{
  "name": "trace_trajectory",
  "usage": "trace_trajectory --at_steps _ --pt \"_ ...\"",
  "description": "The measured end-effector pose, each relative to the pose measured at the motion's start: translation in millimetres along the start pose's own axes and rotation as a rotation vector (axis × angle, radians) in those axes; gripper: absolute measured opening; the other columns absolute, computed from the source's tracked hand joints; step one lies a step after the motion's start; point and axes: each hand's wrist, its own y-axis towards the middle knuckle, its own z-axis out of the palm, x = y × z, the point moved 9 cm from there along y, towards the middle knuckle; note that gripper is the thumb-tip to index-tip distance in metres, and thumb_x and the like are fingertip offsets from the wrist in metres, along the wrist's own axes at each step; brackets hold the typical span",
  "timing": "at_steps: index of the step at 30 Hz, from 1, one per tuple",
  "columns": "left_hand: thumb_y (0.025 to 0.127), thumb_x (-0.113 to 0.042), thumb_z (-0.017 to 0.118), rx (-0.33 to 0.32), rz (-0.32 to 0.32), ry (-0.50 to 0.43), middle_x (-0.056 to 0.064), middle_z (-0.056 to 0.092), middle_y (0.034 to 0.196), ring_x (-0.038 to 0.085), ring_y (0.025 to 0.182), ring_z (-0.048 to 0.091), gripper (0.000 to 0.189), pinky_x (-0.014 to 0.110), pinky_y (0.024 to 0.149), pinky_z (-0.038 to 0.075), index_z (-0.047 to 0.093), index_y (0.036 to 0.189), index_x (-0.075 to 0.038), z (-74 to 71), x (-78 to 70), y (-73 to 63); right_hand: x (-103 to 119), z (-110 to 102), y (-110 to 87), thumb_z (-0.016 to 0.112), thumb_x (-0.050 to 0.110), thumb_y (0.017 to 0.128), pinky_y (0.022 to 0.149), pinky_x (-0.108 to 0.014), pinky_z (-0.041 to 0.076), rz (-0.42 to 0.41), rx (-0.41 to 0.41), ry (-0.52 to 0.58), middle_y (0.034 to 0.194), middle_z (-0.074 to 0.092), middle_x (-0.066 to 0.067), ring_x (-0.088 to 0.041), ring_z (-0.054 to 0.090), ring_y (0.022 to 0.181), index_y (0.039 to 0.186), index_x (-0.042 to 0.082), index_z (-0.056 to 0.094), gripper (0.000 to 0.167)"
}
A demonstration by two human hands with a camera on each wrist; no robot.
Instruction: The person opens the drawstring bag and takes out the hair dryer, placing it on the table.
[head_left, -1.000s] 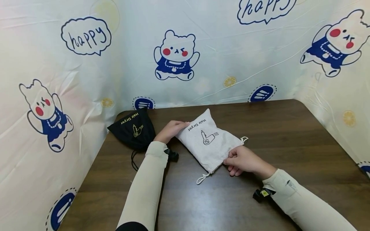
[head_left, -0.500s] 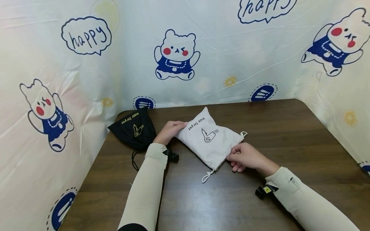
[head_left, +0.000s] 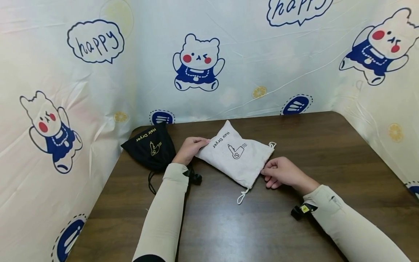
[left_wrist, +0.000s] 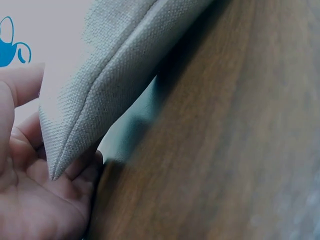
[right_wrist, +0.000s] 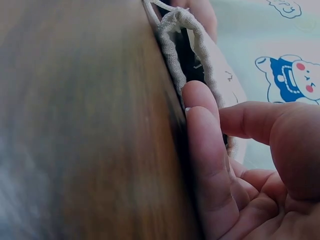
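Note:
A white drawstring bag [head_left: 234,156] printed "Hair Dryer" lies on the table, plump in the middle. At its left corner my left hand [head_left: 191,148] has the cloth between thumb and fingers; the left wrist view shows the seamed corner [left_wrist: 75,125] over the curled fingers. My right hand [head_left: 284,171] pinches the rim of the bag's mouth on the right. In the right wrist view the gathered rim [right_wrist: 172,55] stands apart around a dark inside, with thumb and fingertips at its edge. White cord loops [head_left: 241,197] hang from the mouth's ends.
A black drawstring bag [head_left: 154,151], also printed "Hair Dryer", lies left of my left hand, its black cord [head_left: 151,183] trailing forward. The brown wooden table [head_left: 222,233] meets a cartoon-printed curtain [head_left: 242,65] at the back and sides.
The white bag has turned slightly, its mouth end swinging to the right and away. My right hand moved along with it, rightward and a little farther back; the left hand shifted slightly left.

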Motion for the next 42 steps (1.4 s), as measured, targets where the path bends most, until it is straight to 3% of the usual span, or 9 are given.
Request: trace_trajectory --at_steps 4,12,20,30,42 --pt "0.096 -0.033 0.075 -0.023 0.014 0.005 0.005 0.074 0.121 0.02 0.116 0.067 0.024 0.034 0.095 0.054 0.082 0.111 -0.015 -0.5 -1.7 -0.8 -3 -7 3.3 0.067 0.016 0.1 0.059 -0.036 0.062 0.003 -0.009 0.009 0.077 0.071 -0.009 -0.019 0.074 0.064 0.108 -0.007 0.065 0.025" --pt "0.098 -0.028 0.074 -0.034 0.031 0.058 0.003 0.075 0.118 0.02 0.119 0.066 0.018 0.039 0.102 0.052 0.082 0.106 -0.014 0.4 -4.5 -2.4 -6 -22 6.5 0.065 0.018 0.102 0.062 -0.036 0.062 -0.001 -0.042 0.026 0.081 0.069 -0.007 -0.018 0.075 0.066 0.113 -0.009 0.063 0.029" --pt "0.097 -0.03 0.074 -0.025 0.025 0.071 0.003 0.075 0.118 0.021 0.119 0.064 0.018 0.041 0.102 0.051 0.081 0.105 -0.015 1.9 -5.0 -3.9 -9 -34 10.1 0.063 0.019 0.104 0.067 -0.038 0.063 0.035 -0.061 0.02 0.087 0.07 -0.009 -0.019 0.076 0.071 0.118 -0.007 0.065 0.03" --pt "0.097 -0.031 0.075 -0.018 0.001 0.07 0.004 0.073 0.119 0.023 0.122 0.061 0.019 0.047 0.11 0.045 0.081 0.104 -0.015 2.7 -2.3 -1.8 -9 -47 15.1 0.058 0.019 0.107 0.066 -0.034 0.063 0.014 -0.07 0.049 0.089 0.069 -0.009 -0.016 0.075 0.073 0.129 -0.012 0.058 0.038" --pt "0.097 -0.033 0.074 -0.006 0.016 0.061 0.003 0.073 0.121 0.023 0.126 0.06 0.021 0.05 0.114 0.041 0.081 0.105 -0.015 1.4 -3.5 -2.4 -9 -61 18.6 0.054 0.019 0.109 0.068 -0.034 0.063 0.019 -0.117 0.039 0.094 0.069 -0.011 -0.016 0.075 0.075 0.132 -0.012 0.055 0.039"
